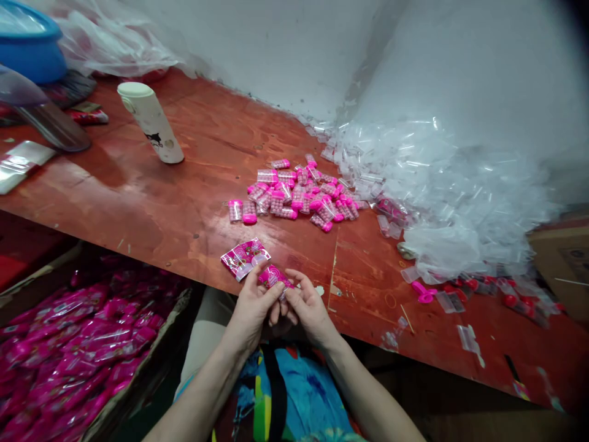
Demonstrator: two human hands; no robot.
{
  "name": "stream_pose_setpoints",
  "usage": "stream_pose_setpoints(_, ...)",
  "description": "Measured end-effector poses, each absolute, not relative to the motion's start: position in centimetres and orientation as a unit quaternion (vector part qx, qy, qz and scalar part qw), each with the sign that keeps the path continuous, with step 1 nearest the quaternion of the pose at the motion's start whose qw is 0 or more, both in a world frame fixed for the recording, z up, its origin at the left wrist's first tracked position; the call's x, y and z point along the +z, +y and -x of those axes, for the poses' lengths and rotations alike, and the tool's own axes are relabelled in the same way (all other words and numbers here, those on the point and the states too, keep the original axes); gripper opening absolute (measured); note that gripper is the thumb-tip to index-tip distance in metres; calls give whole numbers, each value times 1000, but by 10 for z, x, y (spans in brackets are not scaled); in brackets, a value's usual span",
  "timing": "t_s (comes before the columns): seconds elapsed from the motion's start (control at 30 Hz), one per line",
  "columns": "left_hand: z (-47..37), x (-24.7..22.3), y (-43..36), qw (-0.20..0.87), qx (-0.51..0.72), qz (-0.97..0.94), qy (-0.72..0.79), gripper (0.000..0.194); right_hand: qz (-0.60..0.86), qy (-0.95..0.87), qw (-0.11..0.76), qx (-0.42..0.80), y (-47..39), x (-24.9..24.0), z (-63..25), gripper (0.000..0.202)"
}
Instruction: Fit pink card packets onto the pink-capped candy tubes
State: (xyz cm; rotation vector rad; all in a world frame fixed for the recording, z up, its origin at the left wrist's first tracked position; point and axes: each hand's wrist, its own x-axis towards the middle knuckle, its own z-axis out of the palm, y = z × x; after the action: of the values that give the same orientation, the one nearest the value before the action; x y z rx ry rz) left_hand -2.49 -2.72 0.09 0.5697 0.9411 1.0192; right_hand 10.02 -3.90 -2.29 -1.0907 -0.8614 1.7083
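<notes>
The grip is closed from both sides: left hand (251, 304) and right hand (313, 307) pinch a small glossy pink printed plastic sachet (274, 276) at the front edge of the red-brown wooden worktop (211, 172). An uneven pull could split it, spilling anything inside over that edge; its contents are hidden. Beyond the grip, pink-capped clear plastic bottles (298, 196) hold small pink beads (235, 212); left of it, an open brown cardboard box (138, 366) holds shiny pink packets (92, 344).

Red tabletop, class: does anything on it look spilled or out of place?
Yes: toward the right of the tabletop, a thin stick and a clear plastic piece lie loose, apart from the heap of clear plastic, like stray litter.
</notes>
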Motion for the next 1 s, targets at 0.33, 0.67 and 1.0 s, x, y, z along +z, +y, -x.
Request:
stream_pose_setpoints(0.33,94,6,-43,624,519,-220,541,62,462,-480,407,624,-29,-27,-104,38)
stream_pose_setpoints(0.67,216,-30,-85,295,574,-82,760,62,548,-630,386,391,22,-27,-104,23)
stream_pose_setpoints(1.0,94,-7,-11,160,405,-651,622,22,589,-686,280,324,63,-27,-75,28)
